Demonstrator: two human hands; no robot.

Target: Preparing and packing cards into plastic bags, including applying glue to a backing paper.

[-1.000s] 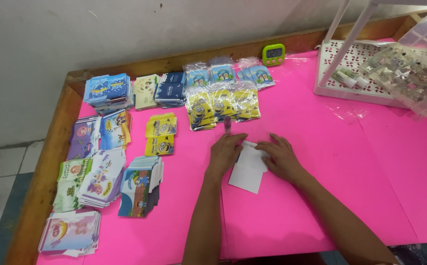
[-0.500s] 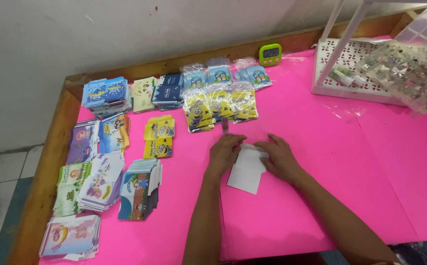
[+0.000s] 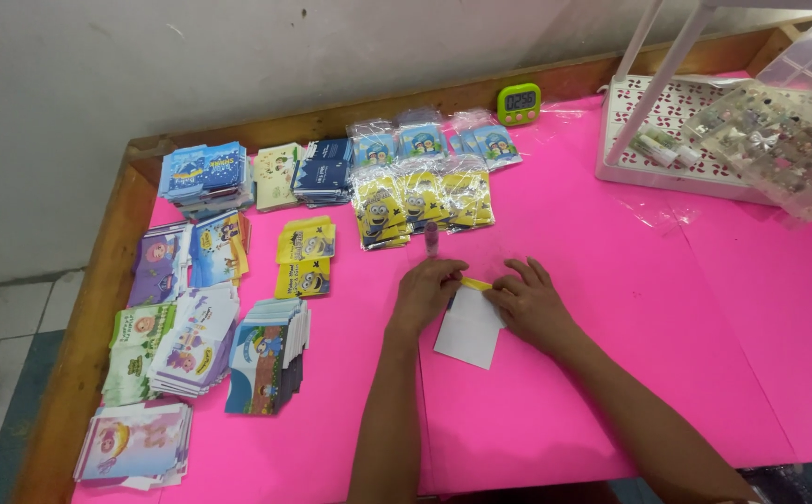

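A white paper card lies on the pink table in front of me. Both of my hands press on its upper edge. My left hand holds the top left corner, and my right hand rests on the top right. A thin yellow strip shows between my fingertips along that edge. A small upright purple tube stands just beyond my hands.
Stacks of colourful printed card packets fill the left side. Yellow cartoon packets in clear bags lie at the back, with a small green digital timer behind. A white perforated basket and clear compartment box stand at right.
My hands stay on the white card with only slight finger shifts. The yellow strip now shows between my fingertips. The camera has tilted a little.
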